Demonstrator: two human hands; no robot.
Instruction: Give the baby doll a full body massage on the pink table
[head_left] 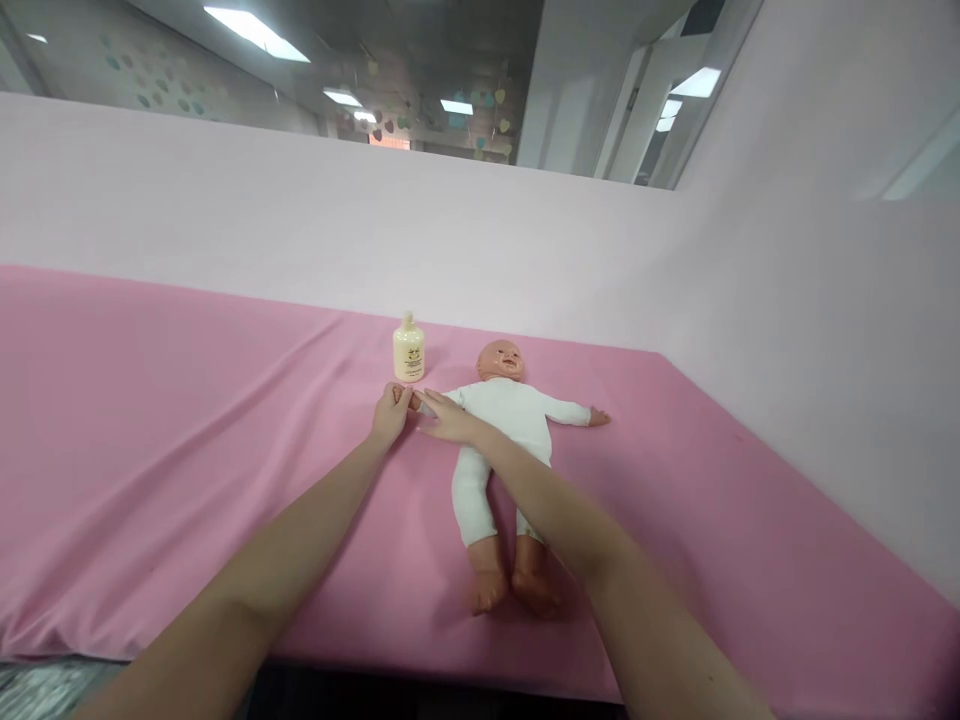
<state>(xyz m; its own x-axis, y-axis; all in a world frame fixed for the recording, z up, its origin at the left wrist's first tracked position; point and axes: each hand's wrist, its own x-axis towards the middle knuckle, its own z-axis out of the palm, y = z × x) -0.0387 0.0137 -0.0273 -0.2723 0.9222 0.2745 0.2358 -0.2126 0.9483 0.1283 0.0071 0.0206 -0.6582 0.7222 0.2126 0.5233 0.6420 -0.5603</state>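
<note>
A baby doll [513, 410] in a white suit lies on its back, its head toward the wall and its arms spread sideways. My left hand [390, 414] is closed around the doll's hand on the left side. Over the same arm, near the wrist, lies my right hand [453, 420], its fingers stretched out and apart, touching the sleeve. Part of that arm is hidden beneath my fingers. My right forearm crosses above the doll's lower body and covers part of one leg. Just behind my left hand stands a cream pump bottle [409, 354] with a printed label, upright.
A pink padded sheet [210, 420] with folds on its left side covers the surface. White walls [315, 220] rise behind it and on the right. Above the back wall is a glass pane or mirror [420, 60] showing ceiling lights.
</note>
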